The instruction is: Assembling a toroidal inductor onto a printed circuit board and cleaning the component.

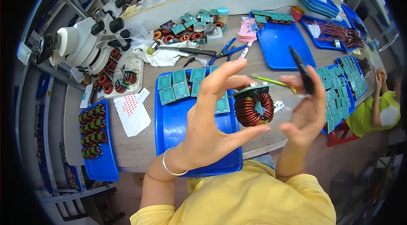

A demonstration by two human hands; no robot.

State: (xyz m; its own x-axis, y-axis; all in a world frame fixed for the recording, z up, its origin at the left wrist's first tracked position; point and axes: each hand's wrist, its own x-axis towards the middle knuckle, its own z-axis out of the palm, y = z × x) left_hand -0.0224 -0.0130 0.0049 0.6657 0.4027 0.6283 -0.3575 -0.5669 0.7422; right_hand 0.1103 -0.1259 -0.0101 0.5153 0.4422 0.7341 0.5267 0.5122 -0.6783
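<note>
My left hand [212, 110], with a bangle at the wrist, holds up a copper-wound toroidal coil [254, 109] by its green circuit board [253, 91]. The board sits along the coil's top, and white pins stand up from it. To the right, my right hand [307, 112] is closed around a slim black tool [302, 71]; whether it is a pen or tweezers I cannot tell. Between the hands, beside the coil, shows a small white label [278, 106]. Below lies a blue tray [171, 129] with several green boards [181, 90] at its far end.
Pliers [229, 51], a hammer-like tool [186, 50] and a yellow-green brush [273, 81] lie beyond the tray. Microscopes [80, 42] stand at left. More blue trays [101, 165] hold coils and boards on both sides. A person in yellow-green [373, 114] sits at right.
</note>
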